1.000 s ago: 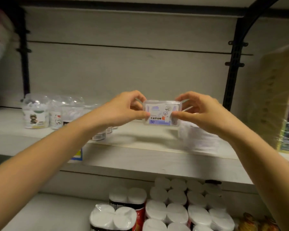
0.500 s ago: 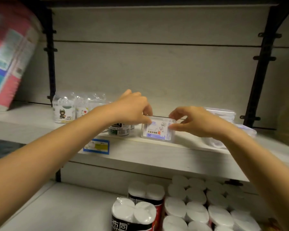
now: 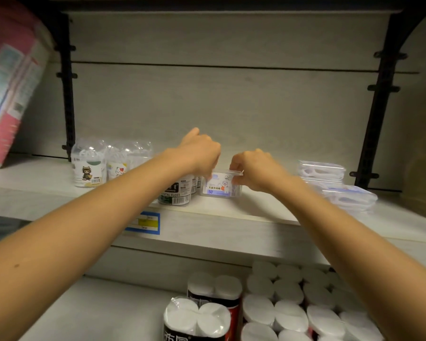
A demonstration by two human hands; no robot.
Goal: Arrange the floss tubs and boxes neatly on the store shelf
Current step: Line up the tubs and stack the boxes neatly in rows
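Where the pale shelf [image 3: 234, 210] nears its front edge, a clear blue-labelled plastic box [image 3: 220, 187] stands. The left hand [image 3: 199, 155] and right hand [image 3: 254, 169] pinch its lid.

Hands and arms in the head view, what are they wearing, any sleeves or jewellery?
Nothing worn shows. The left hand and right hand have no gloves, rings or watch; the left forearm and right forearm are sleeveless to the frame edge.

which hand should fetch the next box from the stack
Right, probably: both hold the floss box, but the right hand lies nearer the stacked clear boxes; the left hand is by the tubs.
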